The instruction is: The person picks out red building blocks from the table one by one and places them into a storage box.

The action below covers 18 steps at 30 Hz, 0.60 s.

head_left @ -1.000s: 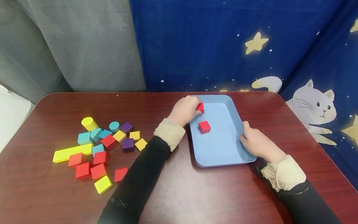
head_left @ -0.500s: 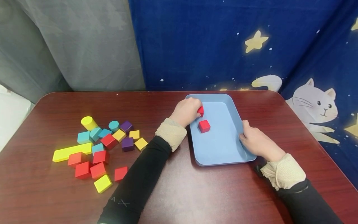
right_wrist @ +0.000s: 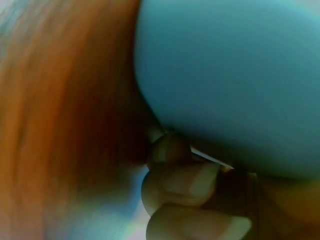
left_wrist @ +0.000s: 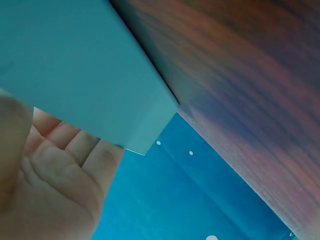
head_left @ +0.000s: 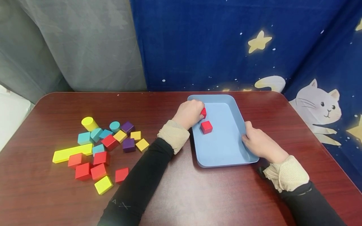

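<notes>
My left hand [head_left: 188, 113] reaches over the left side of a light blue tray [head_left: 226, 150] and pinches a red cube [head_left: 203, 113], partly hidden by the fingers. Just nearer to me, a second red cube [head_left: 206, 127] sits on the tray floor. On the tray's right side, my right hand [head_left: 263, 142] grips the rim, thumb on top. The right wrist view has curled fingers [right_wrist: 182, 185] under the tray's edge [right_wrist: 225, 75]. In the left wrist view the tray wall [left_wrist: 90, 70] covers the left fingertips and the held cube.
Left of the arm lie loose blocks: several red cubes [head_left: 83, 171], a long yellow bar [head_left: 72, 153], a yellow cylinder [head_left: 89, 124], purple cubes [head_left: 128, 145], small yellow blocks [head_left: 142, 145] and light blue pieces [head_left: 84, 138]. Curtains [head_left: 198, 47] hang behind the brown table [head_left: 169, 194].
My left hand has shifted slightly nearer to me and lower, the red cube still in its fingers. The right hand and the tray have stayed nearly in place.
</notes>
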Each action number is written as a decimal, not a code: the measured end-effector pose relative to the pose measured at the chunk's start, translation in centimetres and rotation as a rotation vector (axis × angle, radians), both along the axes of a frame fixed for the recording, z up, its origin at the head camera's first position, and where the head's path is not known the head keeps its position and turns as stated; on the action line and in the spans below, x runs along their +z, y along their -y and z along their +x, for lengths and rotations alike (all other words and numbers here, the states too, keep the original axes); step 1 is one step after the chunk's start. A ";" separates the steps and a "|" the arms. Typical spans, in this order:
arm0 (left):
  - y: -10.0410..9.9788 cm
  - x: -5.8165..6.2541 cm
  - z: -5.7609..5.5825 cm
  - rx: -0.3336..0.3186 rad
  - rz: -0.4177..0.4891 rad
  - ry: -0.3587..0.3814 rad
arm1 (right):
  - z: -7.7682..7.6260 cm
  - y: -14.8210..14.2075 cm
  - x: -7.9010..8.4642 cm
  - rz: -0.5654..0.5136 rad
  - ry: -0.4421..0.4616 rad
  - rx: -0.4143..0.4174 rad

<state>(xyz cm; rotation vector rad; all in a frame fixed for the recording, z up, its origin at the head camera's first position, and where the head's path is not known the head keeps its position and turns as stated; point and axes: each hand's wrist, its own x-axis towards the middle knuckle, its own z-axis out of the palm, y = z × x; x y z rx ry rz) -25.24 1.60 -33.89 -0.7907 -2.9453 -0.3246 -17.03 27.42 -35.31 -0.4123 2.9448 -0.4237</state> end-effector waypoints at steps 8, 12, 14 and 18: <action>0.2 0.5 0.3 0.022 0.021 0.025 | -0.1 0.2 0.2 -0.003 0.013 0.003; 0.3 1.6 1.0 0.029 0.047 -0.007 | 0.0 0.2 0.2 -0.005 0.024 -0.003; 0.4 2.5 1.5 0.026 0.050 -0.023 | 0.1 0.1 0.2 -0.007 0.025 -0.001; 0.5 4.7 3.0 0.001 0.035 -0.021 | 0.1 0.1 0.2 -0.013 0.011 0.004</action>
